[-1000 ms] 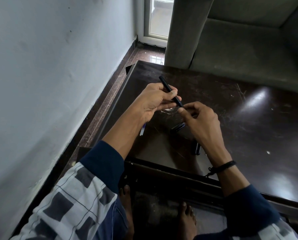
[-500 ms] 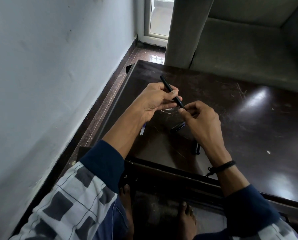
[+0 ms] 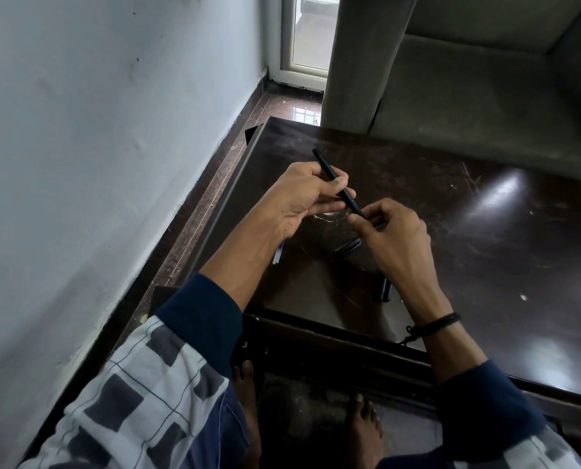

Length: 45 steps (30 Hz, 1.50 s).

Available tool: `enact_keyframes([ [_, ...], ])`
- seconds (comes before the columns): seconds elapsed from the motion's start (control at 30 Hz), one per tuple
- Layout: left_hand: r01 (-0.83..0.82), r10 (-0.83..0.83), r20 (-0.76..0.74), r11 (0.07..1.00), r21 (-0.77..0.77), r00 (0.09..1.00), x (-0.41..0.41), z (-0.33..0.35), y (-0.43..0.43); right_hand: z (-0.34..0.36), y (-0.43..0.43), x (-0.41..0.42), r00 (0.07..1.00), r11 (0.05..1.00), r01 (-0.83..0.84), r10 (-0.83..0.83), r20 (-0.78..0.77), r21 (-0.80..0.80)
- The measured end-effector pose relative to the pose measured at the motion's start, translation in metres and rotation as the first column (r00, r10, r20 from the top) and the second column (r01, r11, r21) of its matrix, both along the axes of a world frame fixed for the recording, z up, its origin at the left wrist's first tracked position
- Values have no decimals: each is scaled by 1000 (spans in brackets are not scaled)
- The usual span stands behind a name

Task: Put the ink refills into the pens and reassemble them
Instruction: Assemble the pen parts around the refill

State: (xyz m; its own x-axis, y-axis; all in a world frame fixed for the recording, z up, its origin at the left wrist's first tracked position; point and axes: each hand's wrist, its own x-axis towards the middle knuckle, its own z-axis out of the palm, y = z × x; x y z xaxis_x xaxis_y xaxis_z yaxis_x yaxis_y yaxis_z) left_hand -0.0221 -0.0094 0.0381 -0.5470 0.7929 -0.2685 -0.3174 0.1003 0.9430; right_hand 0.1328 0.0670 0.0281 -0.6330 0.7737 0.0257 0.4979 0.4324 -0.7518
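Holding almost unchanged over the last second: left hand (image 3: 302, 198) pinches the black pen barrel (image 3: 329, 170) between thumb and fingers, slanted above the bench (image 3: 485, 231); right hand (image 3: 397, 235) pinches its lower tip, any small part there hidden. Fitting looks unfinished. A short black piece (image 3: 346, 248) and pale refills (image 3: 278, 253) lie on the bench beneath the hands.

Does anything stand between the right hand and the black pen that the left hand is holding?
Nothing visible does. The left hand grips the slim black plastic pen barrel above the dark glossy table, and the right hand pinches its lower end directly.
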Motion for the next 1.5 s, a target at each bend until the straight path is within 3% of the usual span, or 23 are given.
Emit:
enact_keyframes([
  [0.27, 43, -44, -40, 999, -27, 998, -1, -1, 0, 0, 3, 1, 998, 998, -31, 34, 43, -51],
  [0.4, 50, -50, -45, 999, -18, 998, -2, 1, -1, -2, 6, 0, 998, 972, -55, 43, -56, -229],
  [0.53, 4, -3, -30, 1000, 20, 1000, -2, 1, -1, -3, 7, 0, 990, 959, -43, 2, -144, -279],
  [0.7, -147, 147, -3, 989, 19, 989, -8, -1, 1, -2, 12, 5, 999, 998, 26, -24, 34, -56],
  [0.87, -211, 210, 20, 977, 21, 977, -9, 0, 0, -3, 21, 9, 967, 998, -51, 39, 251, 39],
  [1.3, -222, 221, 18, 975, 22, 975, -10, 0, 0, -12, 23, 8, 904, 949, -264, 183, 388, 169],
  [1.5, -225, 224, 19, 974, 25, 974, -9, 1, 0, -19, 10, 4, 828, 902, -364, 199, 525, 233],
])
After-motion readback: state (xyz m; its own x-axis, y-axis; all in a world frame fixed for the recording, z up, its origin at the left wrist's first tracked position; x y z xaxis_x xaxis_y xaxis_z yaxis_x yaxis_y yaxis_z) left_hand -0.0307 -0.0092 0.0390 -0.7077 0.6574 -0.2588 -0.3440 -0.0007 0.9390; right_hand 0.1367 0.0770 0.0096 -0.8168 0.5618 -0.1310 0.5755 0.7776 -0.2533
